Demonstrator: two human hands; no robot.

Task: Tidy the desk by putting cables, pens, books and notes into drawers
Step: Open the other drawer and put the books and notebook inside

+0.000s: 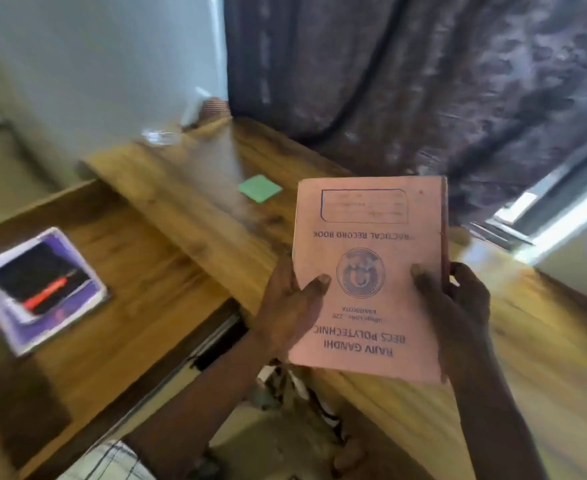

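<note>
The pink record book is held over the desk, the left hand gripping its left edge and the right hand its right, thumbs on the cover. It seems bound for the open drawer at nine o'clock, next needing a swing left and a flat lowering beside the purple book.

Bare forearms, pale checked garment

Your left hand grips pink book at left edge: thumb lying across cover, fingers hidden beneath. Your right hand grips right edge: thumb on cover, fingers curled round spine side. Both forearms bare, stretched forward, left angled in from lower left, right nearly straight.
</note>
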